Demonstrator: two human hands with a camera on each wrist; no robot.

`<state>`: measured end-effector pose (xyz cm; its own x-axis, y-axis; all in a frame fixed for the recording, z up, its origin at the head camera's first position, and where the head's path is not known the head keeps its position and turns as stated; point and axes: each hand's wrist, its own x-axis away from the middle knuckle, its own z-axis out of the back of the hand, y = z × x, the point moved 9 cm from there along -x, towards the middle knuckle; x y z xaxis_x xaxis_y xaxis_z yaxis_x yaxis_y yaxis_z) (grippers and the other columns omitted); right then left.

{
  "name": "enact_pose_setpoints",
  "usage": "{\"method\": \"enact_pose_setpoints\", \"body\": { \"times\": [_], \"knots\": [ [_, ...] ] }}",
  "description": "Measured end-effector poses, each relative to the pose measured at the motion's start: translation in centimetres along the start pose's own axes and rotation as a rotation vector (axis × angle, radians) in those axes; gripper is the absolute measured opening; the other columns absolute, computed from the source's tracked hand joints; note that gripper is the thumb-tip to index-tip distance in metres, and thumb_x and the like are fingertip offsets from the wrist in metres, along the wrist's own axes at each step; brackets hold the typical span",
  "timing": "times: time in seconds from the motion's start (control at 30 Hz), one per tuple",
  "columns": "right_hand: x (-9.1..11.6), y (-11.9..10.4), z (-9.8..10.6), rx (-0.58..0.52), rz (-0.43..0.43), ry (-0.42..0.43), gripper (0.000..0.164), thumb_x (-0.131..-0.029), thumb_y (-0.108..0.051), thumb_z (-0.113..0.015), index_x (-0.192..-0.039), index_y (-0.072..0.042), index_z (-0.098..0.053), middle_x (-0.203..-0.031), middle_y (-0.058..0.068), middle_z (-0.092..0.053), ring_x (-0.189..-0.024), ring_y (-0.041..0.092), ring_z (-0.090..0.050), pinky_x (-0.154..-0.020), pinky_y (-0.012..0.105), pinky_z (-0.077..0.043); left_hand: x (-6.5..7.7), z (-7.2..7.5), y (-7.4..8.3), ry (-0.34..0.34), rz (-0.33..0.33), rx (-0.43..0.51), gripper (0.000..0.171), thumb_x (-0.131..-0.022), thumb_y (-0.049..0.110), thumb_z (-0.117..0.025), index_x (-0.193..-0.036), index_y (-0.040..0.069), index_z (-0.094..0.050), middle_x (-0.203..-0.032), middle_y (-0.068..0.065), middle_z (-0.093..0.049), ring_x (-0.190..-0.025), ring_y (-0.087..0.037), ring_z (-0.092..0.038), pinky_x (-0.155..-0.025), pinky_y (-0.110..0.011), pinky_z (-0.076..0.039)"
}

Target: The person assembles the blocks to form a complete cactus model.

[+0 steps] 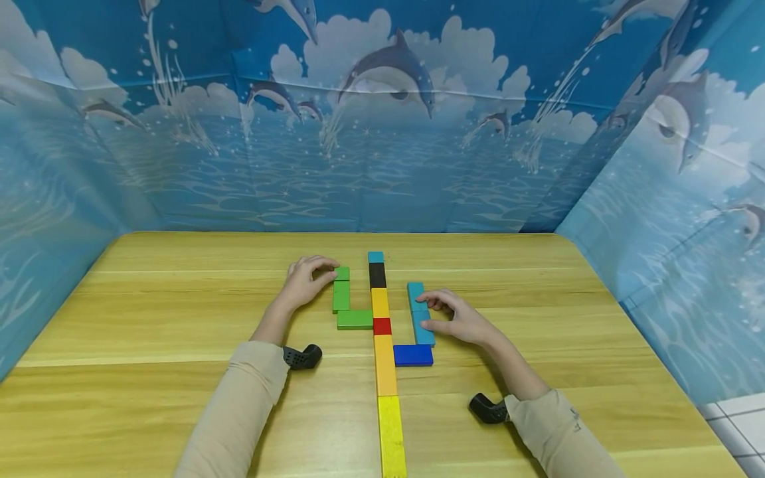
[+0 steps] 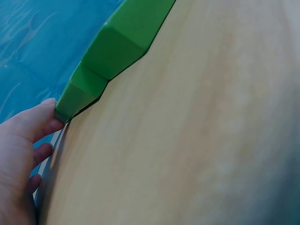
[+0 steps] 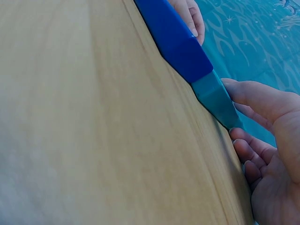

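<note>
Along the table runs a straight row of coloured blocks, including a red block [image 1: 382, 326] and a yellow block [image 1: 392, 435]. My left hand [image 1: 307, 282] pinches the small green block [image 1: 342, 273] at the far end of the left branch, thumb and fingertip at its outer end. Nearer lie two longer green blocks [image 1: 341, 296], one meeting the row at the red block. On the right, relaxed fingers of my right hand [image 1: 463, 320] touch the outer side of two light blue blocks [image 1: 424, 328] laid end to end. A dark blue block [image 1: 413, 356] links them to the row.
The wooden table [image 1: 197, 292] extends on both sides of the blocks. A blue dolphin-print curtain [image 1: 364, 179] hangs behind it and along its sides. Black wrist devices [image 1: 303, 357] stick out from both sleeves [image 1: 236, 411]. White floor tiles [image 1: 741, 415] show at the lower right.
</note>
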<state>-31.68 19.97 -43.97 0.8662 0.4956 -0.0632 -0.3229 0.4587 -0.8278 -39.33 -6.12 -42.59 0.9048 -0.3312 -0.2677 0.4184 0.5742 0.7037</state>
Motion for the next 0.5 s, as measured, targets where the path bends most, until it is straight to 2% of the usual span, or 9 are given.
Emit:
{"method": "enact_pose_setpoints", "body": {
  "times": [0.5],
  "knots": [
    [0.05, -0.43, 0.11, 0.023, 0.022, 0.003, 0.042, -0.084, -0.020, -0.067, -0.123, -0.010, -0.053, -0.107, 0.007, -0.049, -0.093, 0.023, -0.041, -0.077, 0.032, -0.037, 0.14, -0.01, 0.12, 0.001, -0.013, 0.013, 0.024, -0.090, 0.022, -0.058, -0.110, 0.011, -0.065, -0.110, -0.006, -0.062, -0.111, -0.029, -0.046, -0.101, -0.051, -0.017]
  ]
}}
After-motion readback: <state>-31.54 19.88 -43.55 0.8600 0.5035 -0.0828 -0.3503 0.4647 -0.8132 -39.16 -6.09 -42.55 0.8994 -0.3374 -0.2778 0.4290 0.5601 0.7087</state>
